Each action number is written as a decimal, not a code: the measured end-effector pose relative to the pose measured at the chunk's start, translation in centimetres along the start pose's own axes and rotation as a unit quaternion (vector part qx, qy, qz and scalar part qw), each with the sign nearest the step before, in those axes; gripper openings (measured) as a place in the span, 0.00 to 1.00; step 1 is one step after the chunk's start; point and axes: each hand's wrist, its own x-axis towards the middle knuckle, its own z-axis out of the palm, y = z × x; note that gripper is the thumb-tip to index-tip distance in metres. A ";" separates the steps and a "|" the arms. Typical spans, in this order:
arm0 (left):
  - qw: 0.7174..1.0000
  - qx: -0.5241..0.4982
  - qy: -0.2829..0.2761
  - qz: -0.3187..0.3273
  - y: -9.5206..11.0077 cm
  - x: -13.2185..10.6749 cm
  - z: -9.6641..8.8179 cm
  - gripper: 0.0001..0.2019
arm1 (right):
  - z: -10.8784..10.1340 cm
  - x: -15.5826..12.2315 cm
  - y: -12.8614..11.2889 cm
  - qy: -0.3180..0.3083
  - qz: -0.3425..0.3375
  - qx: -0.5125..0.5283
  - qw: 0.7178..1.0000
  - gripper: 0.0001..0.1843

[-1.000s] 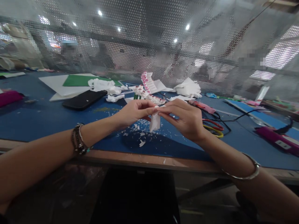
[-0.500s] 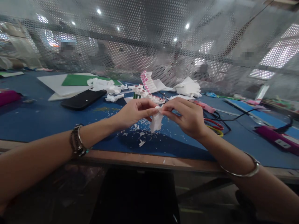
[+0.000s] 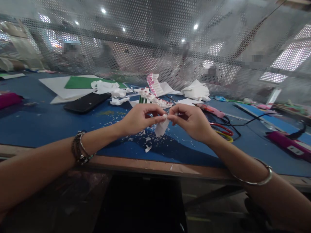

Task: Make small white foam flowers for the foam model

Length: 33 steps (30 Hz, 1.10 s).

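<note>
Left hand (image 3: 138, 120) pinching paper (image 3: 160, 128) | right hand (image 3: 194, 123) alongside, grip unclear | table edge (image 3: 145, 164) nearer wearer

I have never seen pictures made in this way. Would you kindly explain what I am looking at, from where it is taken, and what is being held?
There is no machine here, only a person's two bare hands. The camera is worn on that person's head, so it looks forward and down along both arms.

The left hand pinches a small white paper, which hangs above the blue table. The fingertips of the right hand are at its upper edge; whether they grip it is hard to see.

Below lie white scraps. Farther back are a green sheet and crumpled white paper. On the right lies a pink tool.
</note>
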 end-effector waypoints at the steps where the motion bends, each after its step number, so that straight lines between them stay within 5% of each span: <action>1: 1.000 0.013 -0.001 0.004 0.0 -0.1 0.0 0.08 | 0.0 0.0 0.0 0.003 -0.001 0.000 1.000 0.08; 14: 0.998 0.039 0.027 0.052 0.6 -0.7 0.7 0.12 | 1.1 -0.3 0.4 0.080 -0.026 0.015 0.996 0.10; 20: 0.991 0.098 0.060 0.063 0.8 -0.6 0.6 0.10 | 1.1 -0.4 0.1 0.064 -0.008 0.061 0.996 0.07; 33: 0.997 -0.061 0.048 0.008 0.7 -0.2 0.5 0.11 | 0.7 -0.5 -0.2 0.044 -0.011 0.146 0.988 0.05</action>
